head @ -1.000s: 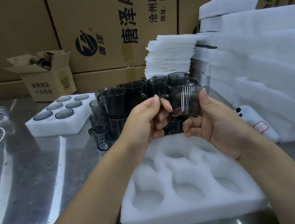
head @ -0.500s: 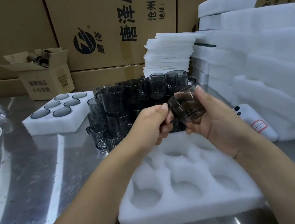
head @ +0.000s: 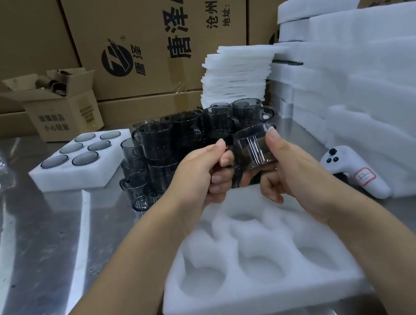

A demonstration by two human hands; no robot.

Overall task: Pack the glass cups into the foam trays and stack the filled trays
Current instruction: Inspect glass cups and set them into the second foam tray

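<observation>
A smoked glass cup (head: 253,146) is held in the air over the far edge of the empty foam tray (head: 264,294), roughly upright, handle turned to the left. The handle is pinched by the left hand (head: 201,175), with fingers curled in and the thumb tip on top. The cup body is gripped by the right hand (head: 294,178), with the thumb laid on the near wall and the other fingers curled under the base.

The tray is set on a steel table (head: 38,256). Its round pockets are seen in the near row; the far row is partly hidden by the hands.

Just beyond the tray, a pile of stacked glass cups (head: 170,141) is seen. Beyond and left of the tray, a filled foam tray (head: 45,172) is placed well apart, with cup bases up. Right of the tray, a white controller (head: 354,173) is laid against stacked foam blocks (head: 385,98). Far beyond the tray, a stack of foam sheets (head: 236,74), a small open carton (head: 65,110) and printed cartons (head: 150,28) are seen.
</observation>
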